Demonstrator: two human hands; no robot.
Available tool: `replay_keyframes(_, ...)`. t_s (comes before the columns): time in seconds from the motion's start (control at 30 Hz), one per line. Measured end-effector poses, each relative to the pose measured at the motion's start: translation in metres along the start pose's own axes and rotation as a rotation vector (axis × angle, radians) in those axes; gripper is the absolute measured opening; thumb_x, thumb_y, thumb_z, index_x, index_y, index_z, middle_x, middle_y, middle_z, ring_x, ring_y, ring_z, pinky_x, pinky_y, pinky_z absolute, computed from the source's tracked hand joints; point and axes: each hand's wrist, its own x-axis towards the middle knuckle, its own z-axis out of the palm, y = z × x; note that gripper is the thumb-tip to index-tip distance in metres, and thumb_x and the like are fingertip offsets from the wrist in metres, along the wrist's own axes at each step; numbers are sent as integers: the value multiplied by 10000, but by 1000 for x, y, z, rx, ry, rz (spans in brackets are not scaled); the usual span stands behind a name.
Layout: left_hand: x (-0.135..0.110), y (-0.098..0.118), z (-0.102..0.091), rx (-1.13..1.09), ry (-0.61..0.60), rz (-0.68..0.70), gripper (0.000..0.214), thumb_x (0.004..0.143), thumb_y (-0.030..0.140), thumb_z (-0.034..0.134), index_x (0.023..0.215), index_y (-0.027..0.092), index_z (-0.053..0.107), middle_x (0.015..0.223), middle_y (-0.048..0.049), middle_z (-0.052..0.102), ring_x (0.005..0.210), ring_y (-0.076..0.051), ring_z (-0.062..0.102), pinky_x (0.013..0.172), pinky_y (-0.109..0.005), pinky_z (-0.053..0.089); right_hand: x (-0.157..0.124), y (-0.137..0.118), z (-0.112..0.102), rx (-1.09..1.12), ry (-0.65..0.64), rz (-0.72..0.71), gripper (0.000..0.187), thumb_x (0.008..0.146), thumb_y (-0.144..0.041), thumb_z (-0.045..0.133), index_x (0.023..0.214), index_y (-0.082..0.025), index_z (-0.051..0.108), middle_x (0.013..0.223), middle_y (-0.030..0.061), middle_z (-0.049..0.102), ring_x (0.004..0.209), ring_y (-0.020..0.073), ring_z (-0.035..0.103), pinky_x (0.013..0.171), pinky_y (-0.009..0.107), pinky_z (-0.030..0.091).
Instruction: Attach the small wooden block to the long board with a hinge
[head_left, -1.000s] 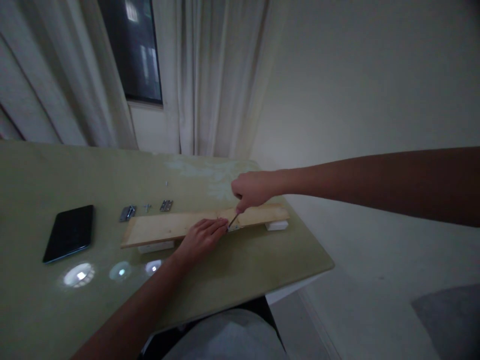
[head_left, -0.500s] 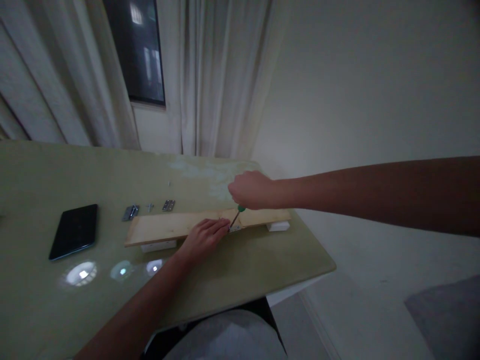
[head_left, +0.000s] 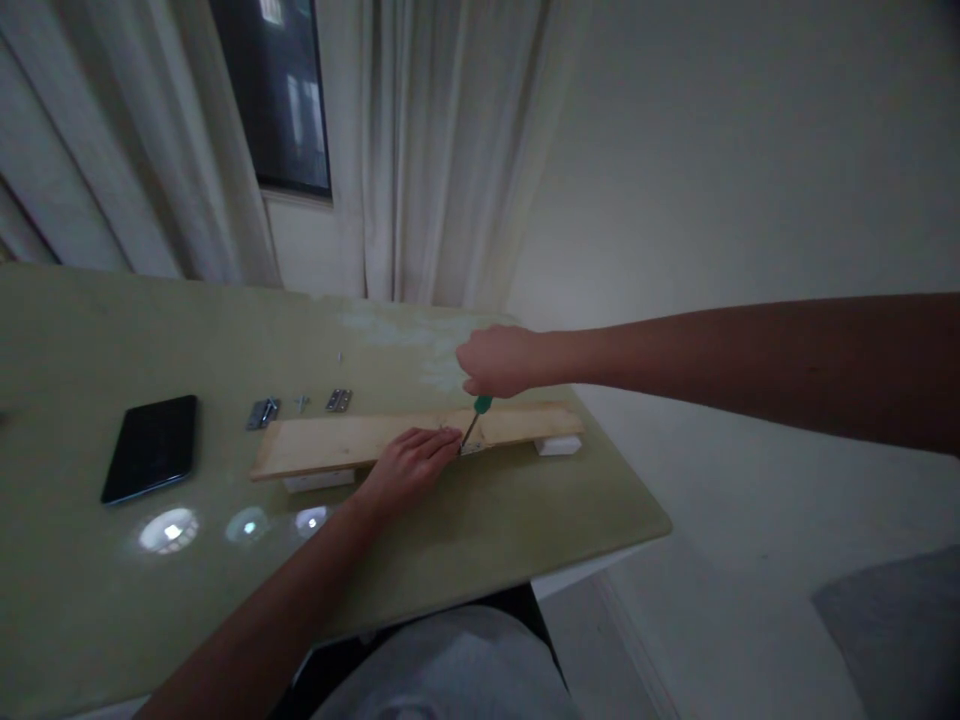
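A long pale wooden board (head_left: 322,443) lies raised on two white blocks, one being the left block (head_left: 319,481). My right hand (head_left: 499,360) is closed round the green handle of a screwdriver (head_left: 482,404), whose shaft slants down to the board's front edge. There the tip meets a small metal hinge (head_left: 471,449). My left hand (head_left: 412,462) rests over the same front edge, fingers together and fingertips beside the screwdriver tip. What these fingertips pinch, if anything, is too small to tell.
Behind the board lie a hinge (head_left: 339,401), another hinge with screws on it (head_left: 263,413), some loose screws (head_left: 301,403) and a single screw (head_left: 340,357). A black tablet-like device (head_left: 151,448) lies left. The table's (head_left: 600,520) right corner is near the wall.
The view has tipped slightly, so the scene sits a little higher in the picture. My right hand stays on the screwdriver, its grip turned slightly; my left hand keeps its place.
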Motion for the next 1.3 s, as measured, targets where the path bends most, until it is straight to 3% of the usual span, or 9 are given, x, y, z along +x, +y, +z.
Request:
replay_keyframes(0.13, 0, 0, 0, -15, 5, 2, 388, 972, 39, 536, 1300, 145, 713, 1279, -131, 778, 1124, -258, 765, 917, -415, 634, -3, 10, -3, 94, -16, -153, 395, 882, -494, 767, 1017, -124, 748, 1020, 151, 763, 842, 243, 681, 635, 302, 372)
replay_keyframes(0.27, 2, 1, -1, 11, 16, -3, 330, 1002, 63, 530, 1262, 129, 722, 1263, -118, 788, 1091, -260, 778, 892, -413, 639, -21, 28, -3, 234, 126, -392, 302, 838, -238, 826, 1076, -149, 663, 1107, 100, 711, 891, 173, 625, 710, 257, 378)
replay_keyframes(0.43, 4, 3, -4, 29, 21, -19, 275, 1034, 116, 546, 1238, 126, 729, 1242, -115, 796, 1062, -259, 784, 874, -407, 639, -34, 22, 23, 302, 320, -87, 355, 1016, -533, 598, 960, -186, 652, 802, 52, 689, 745, 190, 597, 658, 282, 308)
replay_keyframes(0.5, 3, 3, -4, 29, 15, -18, 273, 1038, 129, 550, 1248, 128, 724, 1260, -123, 788, 1079, -259, 779, 890, -409, 635, -39, 16, 36, 380, 412, -4, 366, 1027, -549, 556, 1067, -190, 619, 832, 56, 704, 738, 194, 603, 651, 285, 313)
replay_keyframes(0.67, 0, 1, -4, 9, -1, 8, 314, 1041, 118, 526, 1303, 135, 699, 1288, -139, 773, 1121, -257, 765, 917, -408, 629, -40, 9, 61, 778, 629, -176, 305, 1021, -363, 562, 1248, -189, 454, 1070, 79, 713, 775, 137, 624, 707, 256, 426)
replay_keyframes(0.8, 1, 4, -8, 4, 2, 10, 320, 1048, 128, 524, 1325, 137, 685, 1299, -145, 766, 1149, -263, 752, 921, -410, 627, -31, 3, 76, 790, 784, -75, 282, 1027, -474, 588, 1104, -207, 540, 898, 19, 696, 711, 124, 596, 710, 253, 437)
replay_keyframes(1.0, 6, 10, -17, 24, 8, -7, 296, 1072, 133, 492, 1306, 125, 673, 1308, -141, 764, 1153, -250, 748, 916, -393, 631, -20, 8, 91, 1033, 795, -270, 307, 1029, -355, 582, 1300, -215, 549, 1083, 42, 709, 737, 108, 632, 680, 231, 492)
replay_keyframes(1.17, 7, 13, -23, 17, -13, -33, 288, 1077, 144, 493, 1306, 119, 666, 1339, -139, 751, 1190, -250, 735, 932, -395, 636, -12, 14, 107, 967, 1071, -140, 315, 960, -478, 720, 1143, -223, 692, 997, 30, 755, 694, 120, 641, 659, 243, 514)
replay_keyframes(1.3, 7, 15, -26, -20, -33, -64, 341, 1076, 142, 490, 1383, 145, 636, 1355, -142, 742, 1236, -247, 717, 977, -400, 628, -16, 11, 116, 1194, 978, -298, 432, 1069, -416, 505, 1463, -261, 586, 1194, 76, 749, 885, 182, 733, 778, 324, 608)
